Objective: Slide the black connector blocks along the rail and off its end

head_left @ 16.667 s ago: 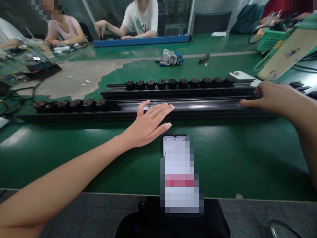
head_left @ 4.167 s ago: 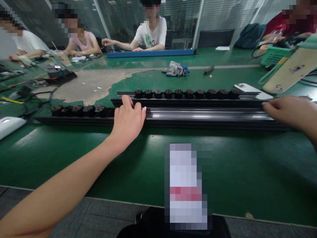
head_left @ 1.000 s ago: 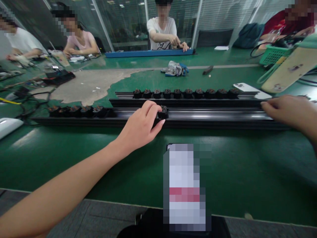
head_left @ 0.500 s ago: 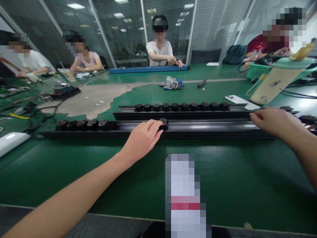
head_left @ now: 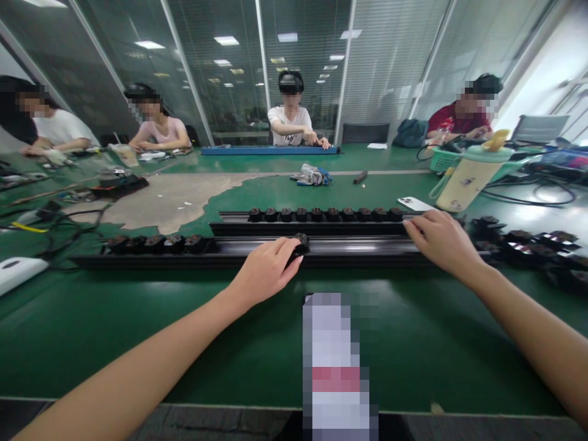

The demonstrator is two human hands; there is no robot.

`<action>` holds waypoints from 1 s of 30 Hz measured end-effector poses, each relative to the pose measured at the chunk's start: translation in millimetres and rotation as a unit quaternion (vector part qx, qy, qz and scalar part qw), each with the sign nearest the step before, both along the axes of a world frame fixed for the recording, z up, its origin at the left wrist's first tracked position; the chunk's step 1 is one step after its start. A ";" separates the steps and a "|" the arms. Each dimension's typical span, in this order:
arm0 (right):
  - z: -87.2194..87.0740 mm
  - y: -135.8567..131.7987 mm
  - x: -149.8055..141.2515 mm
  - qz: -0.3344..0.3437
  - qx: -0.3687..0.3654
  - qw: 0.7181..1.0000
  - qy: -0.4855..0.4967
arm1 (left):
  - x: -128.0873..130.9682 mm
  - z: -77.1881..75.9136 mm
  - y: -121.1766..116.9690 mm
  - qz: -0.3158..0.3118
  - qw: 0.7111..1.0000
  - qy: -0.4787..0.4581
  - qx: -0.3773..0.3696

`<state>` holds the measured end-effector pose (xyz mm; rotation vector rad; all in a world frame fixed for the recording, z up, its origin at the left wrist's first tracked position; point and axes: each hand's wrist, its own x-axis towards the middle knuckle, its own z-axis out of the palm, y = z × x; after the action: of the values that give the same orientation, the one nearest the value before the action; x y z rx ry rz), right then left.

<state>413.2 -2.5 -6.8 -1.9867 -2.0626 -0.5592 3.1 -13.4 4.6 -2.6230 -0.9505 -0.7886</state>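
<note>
While two rails lie across the green table, we judge them to be unequally filled. The near rail reaches farther left and looks less advanced — much of its channel shows as shiny metal, to either side of the middle. Just behind it, the far rail looks the fuller, though our view of its right end is hidden.

Our left hand reaches to the middle of the near rail, fingers and thumb drawn narrow around a single socket. Our right hand is curled over the right part of that rail; we cannot tell whether it holds anything.

Along the far side stands a row of ten black sockets, roughly even in spacing, which we take as the done part. At the left end of the near rail sits a smaller group; whether those are fixed, we cannot tell. Loose sockets lie together at the right, off both rails, so by our judgement several are left to place. The gripped one is in or just above the near channel — well apart from the left group — and we cannot see whether it is seated.
</note>
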 end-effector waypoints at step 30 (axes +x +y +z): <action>-29.3 -21.8 -89.9 0.348 0.125 0.928 -0.050 | 4.2 -7.1 5.9 -0.058 0.997 0.057 -0.017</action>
<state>323.3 -24.3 -36.1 -0.9952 -2.4043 -0.7163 7.3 -7.6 -2.5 -2.7393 -0.7953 -0.6460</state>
